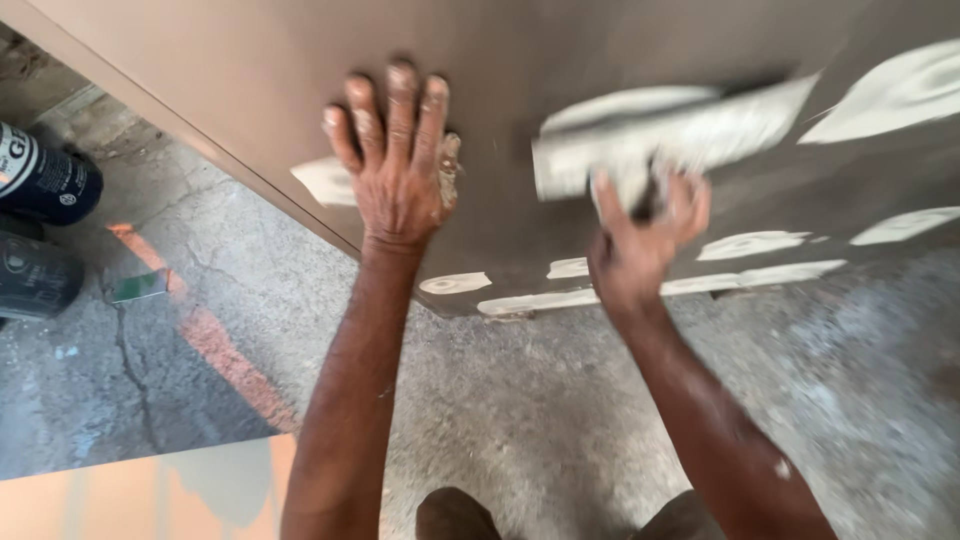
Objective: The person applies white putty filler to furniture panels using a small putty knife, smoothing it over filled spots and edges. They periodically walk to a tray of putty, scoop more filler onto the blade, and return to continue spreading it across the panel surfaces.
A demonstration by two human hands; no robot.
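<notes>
One big brown panel [560,60] is taking up most of the top of the scene, leaning or lying across the cracked grey concrete floor [520,400], its lower edge running diagonally from the upper left down toward the middle. Pale patches of filler [900,90] are showing on its surface: broad smears at the upper right, a long strip along the bottom edge, and small oval dabs between the two arms. A person is working over it with both hands well apart. The left hand [395,165] is pressing flat against the panel, fingers spread and dusted with white paste, gripping nothing. The right hand [640,240] is closing around the handle of a wide putty knife [665,135], whose blade is lying against the panel just above the knuckles, coated in white filler and blurred. At the bottom left a light orange board [130,495] with a grey blotch is lying on the floor. At the far left edge two cans are sitting one above the other: a dark blue can [45,180] with a white label band, lying on its side, and a dark grey can [35,275] just below it. Near them a small green card [138,287] is resting on the concrete beside an orange paint stripe [215,345].
</notes>
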